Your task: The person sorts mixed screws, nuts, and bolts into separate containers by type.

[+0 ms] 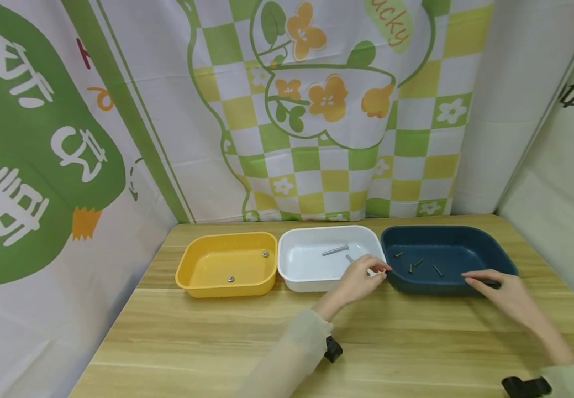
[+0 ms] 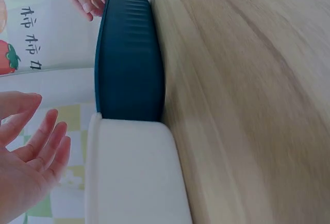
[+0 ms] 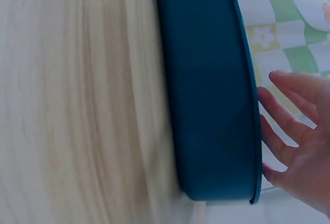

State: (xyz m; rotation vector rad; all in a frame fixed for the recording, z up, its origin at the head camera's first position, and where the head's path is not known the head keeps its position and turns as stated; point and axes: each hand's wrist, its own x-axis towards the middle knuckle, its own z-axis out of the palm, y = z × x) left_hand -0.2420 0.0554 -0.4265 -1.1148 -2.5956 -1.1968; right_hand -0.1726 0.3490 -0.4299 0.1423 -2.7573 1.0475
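My left hand (image 1: 356, 283) hovers over the right front corner of the white tray (image 1: 311, 286), its thumb and fingers apart in the left wrist view with nothing between them. A long silver bolt (image 1: 335, 250) lies in that tray, and a second bolt (image 1: 349, 258) is partly hidden by the hand. At the front right rim of the dark blue tray (image 1: 433, 286) is my right hand (image 1: 503, 290), fingers loosely extended and holding nothing visible. Inside the blue tray lie several small brass-coloured screws (image 1: 438, 271).
The yellow tray (image 1: 232, 291) stands left of the white one, with two small nuts (image 1: 265, 254) in it. All three trays sit side by side on the wooden table (image 1: 207, 342). Printed cloth (image 1: 326, 182) hangs behind and at both sides.
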